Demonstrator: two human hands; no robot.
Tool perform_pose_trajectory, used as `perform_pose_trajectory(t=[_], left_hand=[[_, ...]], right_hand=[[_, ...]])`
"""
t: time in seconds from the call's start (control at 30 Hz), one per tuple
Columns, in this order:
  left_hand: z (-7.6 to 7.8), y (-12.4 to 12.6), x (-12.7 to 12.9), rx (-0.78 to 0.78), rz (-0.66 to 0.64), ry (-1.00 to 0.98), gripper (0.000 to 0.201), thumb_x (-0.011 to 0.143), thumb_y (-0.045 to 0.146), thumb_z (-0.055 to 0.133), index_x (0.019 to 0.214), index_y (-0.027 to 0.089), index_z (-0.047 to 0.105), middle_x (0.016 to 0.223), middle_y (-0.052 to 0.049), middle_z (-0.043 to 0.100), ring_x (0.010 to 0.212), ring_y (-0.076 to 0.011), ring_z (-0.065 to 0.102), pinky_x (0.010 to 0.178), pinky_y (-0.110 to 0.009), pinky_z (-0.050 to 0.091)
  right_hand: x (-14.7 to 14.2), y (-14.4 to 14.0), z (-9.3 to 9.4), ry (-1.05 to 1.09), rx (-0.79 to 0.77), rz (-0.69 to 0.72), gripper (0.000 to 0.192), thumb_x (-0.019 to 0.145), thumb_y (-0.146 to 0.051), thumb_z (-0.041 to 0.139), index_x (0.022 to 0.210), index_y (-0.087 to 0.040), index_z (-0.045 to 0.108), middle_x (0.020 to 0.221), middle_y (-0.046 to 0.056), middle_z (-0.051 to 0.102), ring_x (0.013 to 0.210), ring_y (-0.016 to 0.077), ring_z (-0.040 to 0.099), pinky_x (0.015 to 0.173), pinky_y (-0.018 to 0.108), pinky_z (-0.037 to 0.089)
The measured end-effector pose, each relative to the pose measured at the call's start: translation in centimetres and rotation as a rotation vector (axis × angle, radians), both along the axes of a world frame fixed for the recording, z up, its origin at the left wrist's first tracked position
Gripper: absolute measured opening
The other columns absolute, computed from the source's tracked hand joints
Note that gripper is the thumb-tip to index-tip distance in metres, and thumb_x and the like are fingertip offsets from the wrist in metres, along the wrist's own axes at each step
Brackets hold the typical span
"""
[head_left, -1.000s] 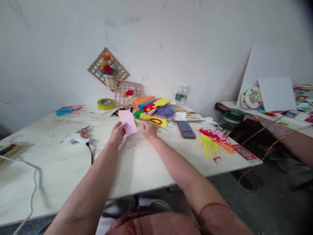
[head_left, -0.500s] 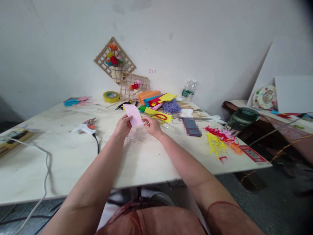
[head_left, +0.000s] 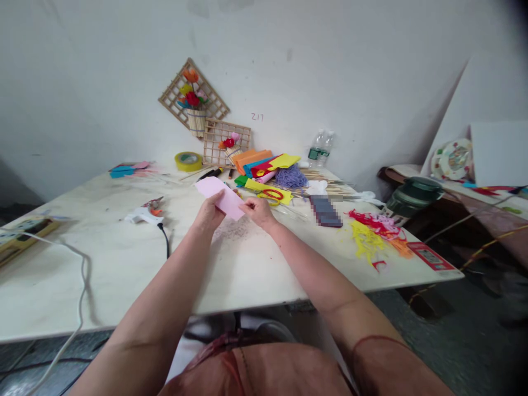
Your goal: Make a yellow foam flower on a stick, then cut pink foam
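A thin pink sheet (head_left: 211, 188), paper or felt, is held up over the table between my two hands. My left hand (head_left: 211, 213) is closed on its lower left edge, thumb on top. The fingers of my right hand (head_left: 259, 212) pinch its right corner. Just behind the right hand lie red-handled scissors (head_left: 272, 194) on a yellow sheet (head_left: 254, 186). Folded coloured sheets (head_left: 252, 159) and a bundle of purple strands (head_left: 291, 176) are piled farther back.
A white glue gun (head_left: 142, 216) with a black cord lies left of my arms, and a yellow tape roll (head_left: 188, 161) behind. Rightward are a blurred dark phone-like slab (head_left: 325, 212) and yellow strips (head_left: 365, 239). Bamboo lattices (head_left: 216, 144) with flowers lean at the wall.
The pink sheet has tilted flatter, its far end swinging left and its right corner coming lower. Both hands still hold it; my right hand's fingers have closed in more tightly.
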State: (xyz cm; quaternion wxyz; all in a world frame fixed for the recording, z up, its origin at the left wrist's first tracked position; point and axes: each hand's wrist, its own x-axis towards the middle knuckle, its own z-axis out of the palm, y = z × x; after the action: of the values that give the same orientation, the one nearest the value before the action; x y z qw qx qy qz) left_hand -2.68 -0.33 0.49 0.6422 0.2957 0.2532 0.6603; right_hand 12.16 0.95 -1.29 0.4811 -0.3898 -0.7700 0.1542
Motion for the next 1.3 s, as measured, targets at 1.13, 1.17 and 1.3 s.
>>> perform_pose_trajectory(t=[1.13,1.17,1.3], left_hand=[[0.5,0.5,-1.5,0.474,0.850,1.280,0.035,0.077,0.038,0.053,0.106,0.020,0.060,0.122,-0.009,0.056,0.122,-0.0228,0.040,0.105,-0.038,0.021],[0.8,0.2,-1.2,0.495,0.751,1.407,0.031,0.079,0.040,0.050,0.098,0.020,0.064,0.110,-0.008,0.063,0.113,-0.0227,0.048,0.104,-0.039,0.021],[1.1,-0.5,-0.3,0.374,0.279,1.712,0.039,0.079,0.047,0.042,0.073,0.017,0.067,0.064,-0.004,0.063,0.068,-0.0181,0.057,0.077,-0.032,0.040]], right_hand=[[1.7,0.3,1.1,0.315,-0.658,0.211,0.028,0.076,-0.016,0.055,0.101,-0.008,0.068,0.050,-0.001,0.058,0.037,0.0057,0.046,0.041,0.017,0.040],[1.8,0.3,1.1,0.266,-0.680,0.238,0.028,0.076,-0.016,0.055,0.100,-0.008,0.068,0.049,-0.001,0.057,0.037,0.0058,0.046,0.041,0.017,0.039],[2.5,0.7,0.7,0.207,-0.673,0.278,0.023,0.074,-0.020,0.059,0.092,-0.010,0.070,0.057,-0.001,0.060,0.046,0.0054,0.048,0.047,0.016,0.037]])
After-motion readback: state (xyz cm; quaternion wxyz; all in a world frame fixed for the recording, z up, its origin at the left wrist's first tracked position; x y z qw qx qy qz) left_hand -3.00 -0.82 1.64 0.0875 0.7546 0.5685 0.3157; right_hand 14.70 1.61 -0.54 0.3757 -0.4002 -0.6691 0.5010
